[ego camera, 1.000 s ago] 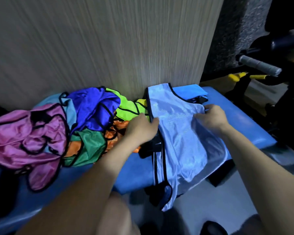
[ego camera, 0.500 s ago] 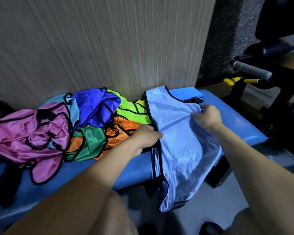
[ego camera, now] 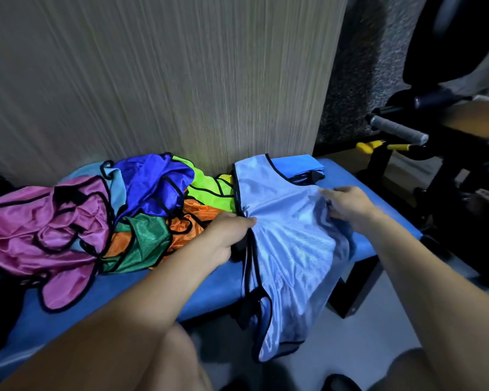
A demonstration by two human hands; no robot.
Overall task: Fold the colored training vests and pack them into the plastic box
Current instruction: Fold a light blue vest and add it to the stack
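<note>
Blue padded table (ego camera: 347, 176) runs left to right against the wood-grain wall; everything sits on it.

Unfolded heap on the left half: pink vest (ego camera: 40, 221) farthest left, then dark blue vest (ego camera: 153, 184), lime vest (ego camera: 209, 187), green vest (ego camera: 144, 238), orange vest (ego camera: 192, 218), all tangled. No plastic box in view, so packing isn't close.

Light blue vest (ego camera: 288, 249) is the one in work, on the right half of the table. Its long axis runs away from you: neck end toward the wall, bottom hem draped over the near edge and hanging free. A brighter blue piece (ego camera: 297, 165) lies behind it by the wall; looks already folded, can't confirm.

Your left hand (ego camera: 232, 235) is closed in a pinch on the vest's left black-trimmed edge, about mid-length. Your right hand (ego camera: 347, 204) is on the opposite edge, fingers curled into bunched fabric; it's blurred, so can't tell whether it's gripping or just pressing.

Key relation: both hands sit on opposite sides at the same station, square to the long axis. My read: you're set for a lengthwise fold, one edge across to the other. Neither hand is nearer the hanging hem, which will drag if not pulled up first.
</note>
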